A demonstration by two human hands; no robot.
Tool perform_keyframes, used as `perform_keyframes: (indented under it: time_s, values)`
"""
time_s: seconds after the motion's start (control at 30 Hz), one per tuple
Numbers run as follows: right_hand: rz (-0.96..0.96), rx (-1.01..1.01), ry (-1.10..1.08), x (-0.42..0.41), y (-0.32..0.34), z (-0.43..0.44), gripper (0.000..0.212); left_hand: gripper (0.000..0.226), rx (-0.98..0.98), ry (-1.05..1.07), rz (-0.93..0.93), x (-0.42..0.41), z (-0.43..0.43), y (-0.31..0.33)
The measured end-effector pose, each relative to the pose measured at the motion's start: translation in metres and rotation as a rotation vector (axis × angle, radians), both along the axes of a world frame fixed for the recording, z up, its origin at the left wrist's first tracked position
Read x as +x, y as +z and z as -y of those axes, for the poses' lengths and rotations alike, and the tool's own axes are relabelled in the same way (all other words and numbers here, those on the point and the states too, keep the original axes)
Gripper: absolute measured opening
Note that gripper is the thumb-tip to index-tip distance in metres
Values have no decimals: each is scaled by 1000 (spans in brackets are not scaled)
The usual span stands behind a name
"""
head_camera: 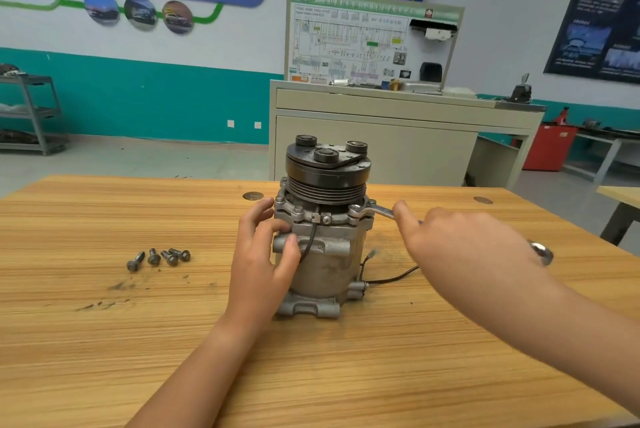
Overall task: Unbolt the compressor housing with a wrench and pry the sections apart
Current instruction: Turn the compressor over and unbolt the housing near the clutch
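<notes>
**Wooden worktop, wrench seated on a flange bolt**

Wooden worktop [104,341] carries the compressor [325,264], which stands upright at its middle with the pulley [327,174] on top. A grey cabinet [374,150] stands well behind it. On the compressor's left side the left hand [259,254] steadies the body, fingers [265,214] spread and curved against the casing, thumb pressed on a lug. On its right the wrench [375,210] lies nearly level, its ring end dropped over a flange bolt [356,212] just under the pulley. Its long axis runs away from the compressor, to the right and toward the person. The right hand [460,244] is closed round the handle, one finger stretched along it toward the ring; blur hides the finer grip. Four loose bolts [157,257] lie well to the compressor's left, so several are probably already out. A black cable [391,279] trails from the compressor's right base, beneath the handle's sweep. Room to swing looks open on that side.
</notes>
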State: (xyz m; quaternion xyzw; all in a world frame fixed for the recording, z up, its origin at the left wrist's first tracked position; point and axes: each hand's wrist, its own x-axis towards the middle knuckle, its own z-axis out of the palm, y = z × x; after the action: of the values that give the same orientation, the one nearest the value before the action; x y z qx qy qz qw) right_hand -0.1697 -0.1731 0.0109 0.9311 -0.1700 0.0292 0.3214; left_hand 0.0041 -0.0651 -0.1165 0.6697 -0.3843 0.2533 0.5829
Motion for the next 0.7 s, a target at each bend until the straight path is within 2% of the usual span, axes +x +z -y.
perform_keyframes:
  time_s: [0.1, 0.23, 0.37, 0.43, 0.6, 0.63, 0.7]
  values:
    - [7, -33, 32, 5, -6, -4, 66, 10, -9, -10, -13, -1, 1, 1]
    - [100, -91, 75, 10, 7, 30, 39, 12, -7, -25, -50, -2, 0, 1]
    - [59, -125, 50, 39, 8, 66, 29, 13, 1, -29, -57, -1, 0, -1]
    - [93, -67, 85, 63, 0, 75, 28, 12, 1, -30, -55, 1, 0, -2]
    - [262, 46, 275, 94, -17, 82, 34, 12, -12, -38, -32, 6, -4, 1]
    - [327, 71, 289, 89, -16, 85, 36, 13, -11, -36, -26, 7, -5, 1]
    - [589, 257, 328, 72, -12, 88, 38, 13, -6, -31, -17, 7, -5, 1]
